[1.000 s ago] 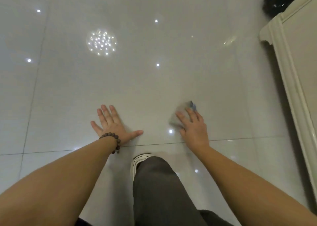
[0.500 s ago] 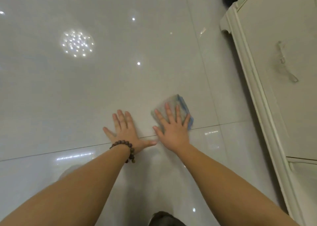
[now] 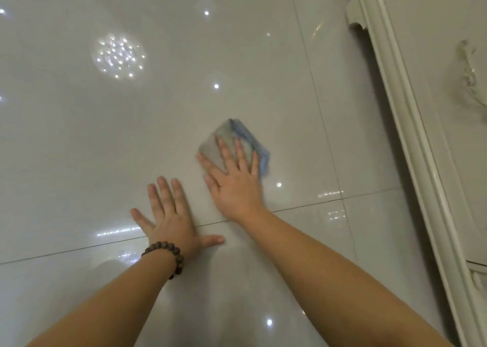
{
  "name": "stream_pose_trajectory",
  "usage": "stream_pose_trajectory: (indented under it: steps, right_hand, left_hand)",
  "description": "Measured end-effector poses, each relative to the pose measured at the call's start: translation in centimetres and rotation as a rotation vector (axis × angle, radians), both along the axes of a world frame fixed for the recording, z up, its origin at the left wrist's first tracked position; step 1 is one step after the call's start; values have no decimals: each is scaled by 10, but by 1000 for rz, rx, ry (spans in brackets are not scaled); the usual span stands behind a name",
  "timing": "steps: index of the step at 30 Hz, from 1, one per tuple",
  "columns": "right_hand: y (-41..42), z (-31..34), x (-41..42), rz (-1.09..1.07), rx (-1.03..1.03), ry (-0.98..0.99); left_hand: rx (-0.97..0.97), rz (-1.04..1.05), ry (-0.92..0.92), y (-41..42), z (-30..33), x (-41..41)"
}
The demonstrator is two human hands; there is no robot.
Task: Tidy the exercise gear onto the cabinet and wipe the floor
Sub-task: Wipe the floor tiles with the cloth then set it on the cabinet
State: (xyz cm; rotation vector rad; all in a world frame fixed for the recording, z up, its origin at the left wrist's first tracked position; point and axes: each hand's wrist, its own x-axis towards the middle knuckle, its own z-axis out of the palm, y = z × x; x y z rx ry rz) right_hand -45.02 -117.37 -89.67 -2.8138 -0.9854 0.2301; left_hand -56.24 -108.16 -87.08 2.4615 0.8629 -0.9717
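A folded cloth (image 3: 238, 135), grey with a blue edge, lies flat on the glossy pale tile floor (image 3: 105, 149). My right hand (image 3: 234, 178) presses down on it with straight, spread fingers; only the cloth's far part shows beyond my fingertips. My left hand (image 3: 171, 220), with a brown bead bracelet on the wrist, rests flat on the bare tile just left of and nearer than the right hand. No exercise gear is in view.
A cream cabinet (image 3: 421, 109) with a moulded base and a carved door handle (image 3: 469, 75) runs along the right side. Its foot (image 3: 355, 17) stands at the upper right. Ceiling lights reflect in the tiles; grout lines cross under my hands.
My right hand has slid the cloth forward and to the right, away from my left hand. The left hand stays planted. The view has swung right since a second ago, hiding my leg and shoe.
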Motion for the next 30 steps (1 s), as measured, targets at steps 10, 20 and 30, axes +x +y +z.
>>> stream_pose_trajectory:
  steps: [10,20,30]
  right_hand:
    - [-48,-1,166,-575,-43,18]
    - [-36,-11,206,-204,-162,-30]
    - [16,-5,32,204,22,-43]
  left_hand:
    - [-18,-8,78,0,4,6]
    - [-29,-20,69,2,3,5]
    - [-11,-9,58,0,1,4]
